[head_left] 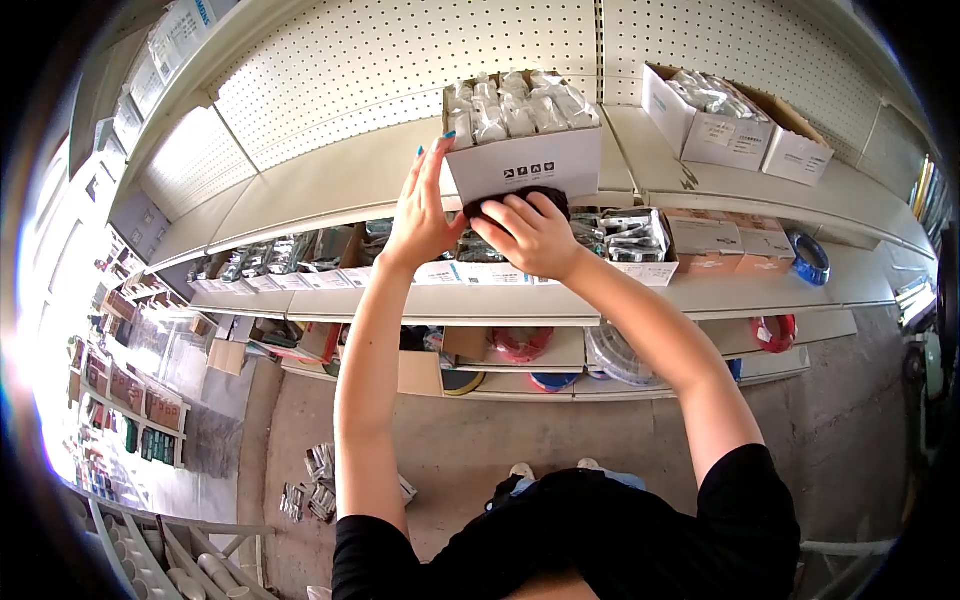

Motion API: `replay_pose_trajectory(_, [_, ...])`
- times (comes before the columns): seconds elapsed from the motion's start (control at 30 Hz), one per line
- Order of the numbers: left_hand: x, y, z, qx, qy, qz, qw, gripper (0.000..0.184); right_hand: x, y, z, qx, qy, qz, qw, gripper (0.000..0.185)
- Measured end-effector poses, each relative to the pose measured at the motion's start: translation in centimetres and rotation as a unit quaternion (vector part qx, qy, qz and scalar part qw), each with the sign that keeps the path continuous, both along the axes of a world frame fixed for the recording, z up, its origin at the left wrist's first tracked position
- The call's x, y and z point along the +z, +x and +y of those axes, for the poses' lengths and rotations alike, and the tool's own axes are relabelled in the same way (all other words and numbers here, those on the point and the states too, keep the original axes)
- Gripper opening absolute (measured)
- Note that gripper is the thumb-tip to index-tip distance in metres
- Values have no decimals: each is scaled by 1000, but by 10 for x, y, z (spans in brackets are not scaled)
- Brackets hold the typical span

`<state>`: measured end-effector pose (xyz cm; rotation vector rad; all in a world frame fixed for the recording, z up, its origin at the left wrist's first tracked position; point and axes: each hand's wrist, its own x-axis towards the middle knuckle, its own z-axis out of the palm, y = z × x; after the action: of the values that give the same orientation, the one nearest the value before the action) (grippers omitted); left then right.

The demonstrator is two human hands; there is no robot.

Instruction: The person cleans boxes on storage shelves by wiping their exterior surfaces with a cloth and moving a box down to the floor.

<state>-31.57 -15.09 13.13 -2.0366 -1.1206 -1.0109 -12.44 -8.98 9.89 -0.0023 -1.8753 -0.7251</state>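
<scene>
Head view: I see the left hand (425, 215), fingers extended and not clenched, against the left side of a white cardboard box (525, 168) packed with clear plastic bags (518, 108), at the front edge of a cream metal shelf (330, 175). The right hand (530, 235) grasps a bunched black cloth (557, 198) at the box's lower front edge. Two open white cartons (725, 140) stand rightward; both hands partly block my view of filled boxes (640, 273) below.

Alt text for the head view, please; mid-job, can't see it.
A person's right hand holds a black cloth at the lower front of a white box of plastic-wrapped items; the left hand is open at the box's left side. More filled boxes stand on the shelf below.
</scene>
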Motion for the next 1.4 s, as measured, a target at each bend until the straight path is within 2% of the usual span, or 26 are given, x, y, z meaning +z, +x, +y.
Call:
replay_pose_trajectory(0.13, [2, -1, -3, 15, -14, 17, 1000, 100, 5, 6, 1, 14, 5, -31, 999, 21])
replay_pose_trajectory(0.27, [1, 2, 4, -14, 18, 25, 999, 103, 34, 7, 9, -17, -4, 32, 999, 22])
replay_pose_trajectory(0.4, [-1, 14, 9, 35, 38, 5, 999, 105, 67, 8, 15, -17, -33, 104, 994, 24])
replay_pose_trajectory(0.57, [-1, 17, 10, 27, 55, 2, 998, 100, 35, 7, 17, -26, 2, 107, 994, 25])
replay_pose_trajectory(0.73, [0, 16, 9, 21, 47, -9, 999, 95, -8, 23, 20, -15, 11, 12, 1000, 24])
replay_pose_trajectory(0.83, [1, 17, 7, 18, 38, -9, 999, 94, -12, 31, 20, -21, 26, -18, 999, 23])
replay_pose_trajectory(0.93, [2, 18, 7, 16, 46, -19, 999, 94, 5, 34, 21, -16, 26, -13, 999, 24])
replay_pose_trajectory(1.17, [-1, 19, 9, 30, 51, -32, 998, 96, 77, 22, 33, -36, -8, 137, 990, 22])
replay_pose_trajectory(1.3, [0, 20, 10, 24, 51, -26, 998, 94, 48, 23, 32, -45, 16, 138, 989, 23])
replay_pose_trajectory(1.4, [0, 20, 9, 18, 54, -22, 998, 93, 9, 30, 31, -39, 19, 88, 995, 23])
